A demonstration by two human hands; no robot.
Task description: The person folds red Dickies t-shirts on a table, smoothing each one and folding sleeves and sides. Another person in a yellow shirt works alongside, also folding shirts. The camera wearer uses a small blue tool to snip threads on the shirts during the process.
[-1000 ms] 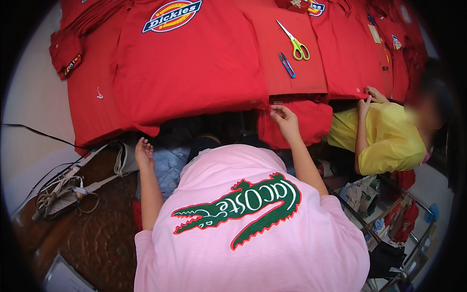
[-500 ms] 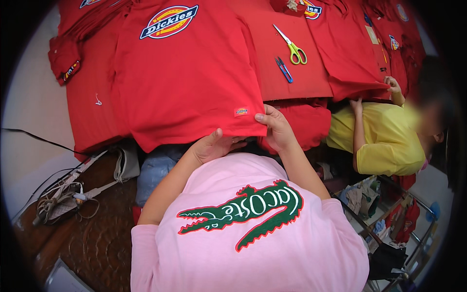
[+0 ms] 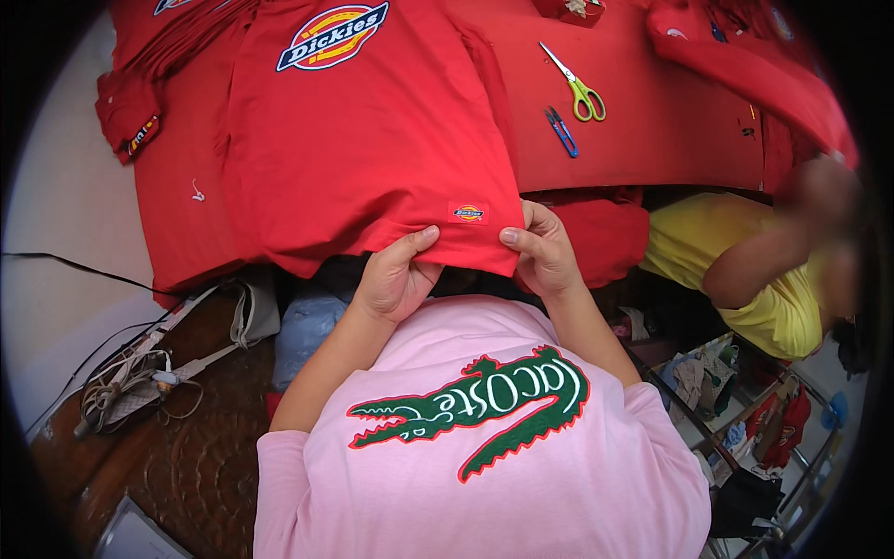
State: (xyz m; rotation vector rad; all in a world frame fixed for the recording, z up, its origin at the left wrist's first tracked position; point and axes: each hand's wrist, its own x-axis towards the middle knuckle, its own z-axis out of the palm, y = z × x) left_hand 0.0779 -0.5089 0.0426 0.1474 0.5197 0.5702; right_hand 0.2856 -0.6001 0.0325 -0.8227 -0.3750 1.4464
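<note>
A red shirt (image 3: 372, 140) with a large oval printed badge on it lies spread on the table, its hem hanging over the near edge. A small sewn label (image 3: 467, 212) sits on that hem. My left hand (image 3: 396, 275) pinches the hem just left of the label, thumb on top. My right hand (image 3: 542, 250) pinches the hem's right corner, just right of the label. Below my hands is my own pink shirt (image 3: 484, 466) with a green crocodile print.
Green-handled scissors (image 3: 582, 93) and blue thread snips (image 3: 561, 130) lie on more red garments (image 3: 670, 130) behind. A co-worker in a yellow shirt (image 3: 745, 270) works at the right, handling a red garment. Tangled cables (image 3: 130, 387) lie at the lower left, by the white tabletop (image 3: 65, 205).
My left hand rose from beside my body to the hem. My right hand shifted along the edge, and both now grip the red shirt near its label.
</note>
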